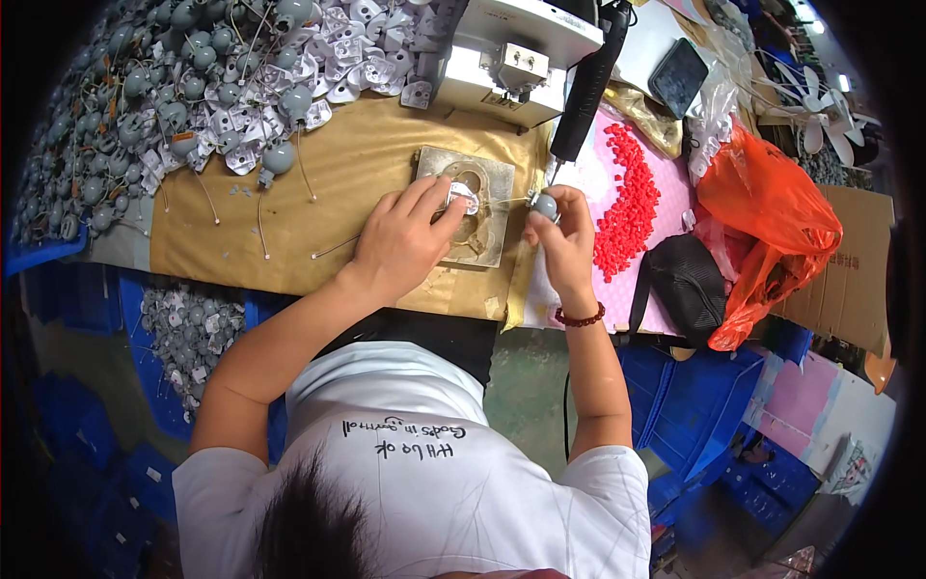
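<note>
A square metal fixture point(493, 241) with rounded recesses lies on the tan-covered bench in front of me. In it rests a small white plastic part point(465, 196), and the fingers of my left hand point(410, 232) close on it from the left. To the right of the fixture, my right hand point(569, 236) pinches a grey ball-shaped part point(545, 206). A thin pale wire point(506, 200) runs from this part leftward over the fixture. Just above my right fingertips hangs a black electric screwdriver point(590, 96), its bit pointing down.
Grey ball parts point(279, 157) with wires and white plastic pieces point(342, 53) are heaped at the left. A metal machine point(506, 77) stands behind the fixture. Small red pieces point(627, 207) lie on pink sheeting, near a black pouch point(683, 285), an orange plastic bag point(762, 212) and a phone point(678, 77).
</note>
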### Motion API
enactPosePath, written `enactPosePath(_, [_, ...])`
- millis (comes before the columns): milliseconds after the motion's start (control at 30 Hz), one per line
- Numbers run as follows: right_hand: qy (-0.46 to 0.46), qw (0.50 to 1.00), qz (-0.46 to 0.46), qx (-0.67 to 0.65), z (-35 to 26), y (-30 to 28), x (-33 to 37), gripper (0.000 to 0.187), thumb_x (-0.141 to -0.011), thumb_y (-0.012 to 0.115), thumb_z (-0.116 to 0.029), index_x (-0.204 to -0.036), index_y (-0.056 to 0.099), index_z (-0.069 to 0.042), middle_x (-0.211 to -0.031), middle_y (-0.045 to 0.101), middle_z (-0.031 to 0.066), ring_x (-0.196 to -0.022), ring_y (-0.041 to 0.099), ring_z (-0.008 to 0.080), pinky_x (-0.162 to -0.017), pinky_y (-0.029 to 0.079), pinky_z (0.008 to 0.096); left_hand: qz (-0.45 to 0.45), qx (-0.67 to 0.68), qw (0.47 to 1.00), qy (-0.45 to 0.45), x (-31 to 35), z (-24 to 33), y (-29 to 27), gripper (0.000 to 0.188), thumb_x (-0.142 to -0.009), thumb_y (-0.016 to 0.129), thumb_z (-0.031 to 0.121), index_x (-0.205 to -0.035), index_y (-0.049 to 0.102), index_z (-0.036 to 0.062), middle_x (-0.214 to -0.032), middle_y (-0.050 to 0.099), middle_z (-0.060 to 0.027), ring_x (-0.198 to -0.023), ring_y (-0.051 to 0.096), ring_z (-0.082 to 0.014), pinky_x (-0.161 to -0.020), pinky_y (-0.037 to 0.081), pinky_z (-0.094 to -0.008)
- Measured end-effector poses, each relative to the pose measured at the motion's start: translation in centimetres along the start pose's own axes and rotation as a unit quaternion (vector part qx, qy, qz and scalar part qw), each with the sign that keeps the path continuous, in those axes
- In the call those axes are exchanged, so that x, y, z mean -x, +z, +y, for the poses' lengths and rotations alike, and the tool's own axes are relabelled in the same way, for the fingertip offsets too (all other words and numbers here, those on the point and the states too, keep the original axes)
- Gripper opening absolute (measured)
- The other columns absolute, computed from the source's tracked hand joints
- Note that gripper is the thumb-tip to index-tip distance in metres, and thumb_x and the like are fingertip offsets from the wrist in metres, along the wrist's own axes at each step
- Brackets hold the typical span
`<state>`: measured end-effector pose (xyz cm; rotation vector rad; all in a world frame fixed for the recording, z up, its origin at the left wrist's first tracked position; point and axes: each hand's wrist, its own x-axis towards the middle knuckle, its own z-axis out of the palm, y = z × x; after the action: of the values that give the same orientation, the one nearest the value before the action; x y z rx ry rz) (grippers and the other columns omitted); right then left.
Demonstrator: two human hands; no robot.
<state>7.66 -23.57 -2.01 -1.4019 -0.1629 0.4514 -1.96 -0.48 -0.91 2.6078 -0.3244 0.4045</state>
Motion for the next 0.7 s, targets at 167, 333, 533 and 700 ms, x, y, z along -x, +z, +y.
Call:
enactPosePath(167, [0.05, 0.964, -0.003, -0.262, -1.8, 3.1, -1.5, 0.034, -0.09, 0.066, 0.002, -0.121, 0.056, -0.002, -0.109, 0.063, 0.0128, -0.068, 0.058, 0.0122, -0.056, 0.047, 0.0215, 0.011, -0.012, 1.0, 0.009, 0.0, 0.0, 0.2, 0.051, -0.07, 0.074, 0.007, -0.12, 0.064, 0.0083, -0.128, 0.058, -0.0136, -0.121, 0.055, -0.029, -0.088, 0.047, -0.0396])
enactPosePath(333, [0.12, 0.967, -0.124, -0.188, -1.9, 2.7, -3.1, 0.019, -0.09, 0.07, -0.008, -0.106, 0.064, 0.0, -0.086, 0.066, 0.0072, -0.057, 0.052, 0.0067, -0.05, 0.042, 0.0197, 0.018, -0.018, 0.999, 0.022, 0.0, 0.1, 0.0, 0.047, -0.071, 0.073, 0.008, -0.117, 0.066, 0.0074, -0.125, 0.059, -0.0132, -0.119, 0.056, -0.0281, -0.088, 0.048, -0.0386])
enactPosePath(533, [-0.067, 0.942, -0.085, 0.319, -2.1, 4.3, -4.0, 0.028, -0.082, 0.082, -0.021, -0.086, 0.068, 0.003, -0.071, 0.067, 0.004, -0.06, 0.058, 0.0093, -0.053, 0.046, 0.0266, 0.031, 0.0, 0.999, 0.036, 0.0, -0.5, -0.3, 0.034, -0.073, 0.071, 0.008, -0.107, 0.068, 0.006, -0.121, 0.062, -0.0134, -0.117, 0.058, -0.0289, -0.088, 0.049, -0.0396])
enactPosePath(700, [-0.127, 0.895, -0.082, 0.419, -2.0, 5.3, -3.7, 0.035, -0.078, 0.084, -0.027, -0.084, 0.065, 0.002, -0.071, 0.068, 0.0128, -0.061, 0.065, 0.0222, -0.057, 0.051, 0.0331, 0.036, 0.006, 0.999, 0.036, -0.1, -0.6, -0.4, 0.028, -0.075, 0.071, 0.008, -0.103, 0.068, 0.0055, -0.121, 0.062, -0.0126, -0.116, 0.059, -0.0289, -0.088, 0.049, -0.0399])
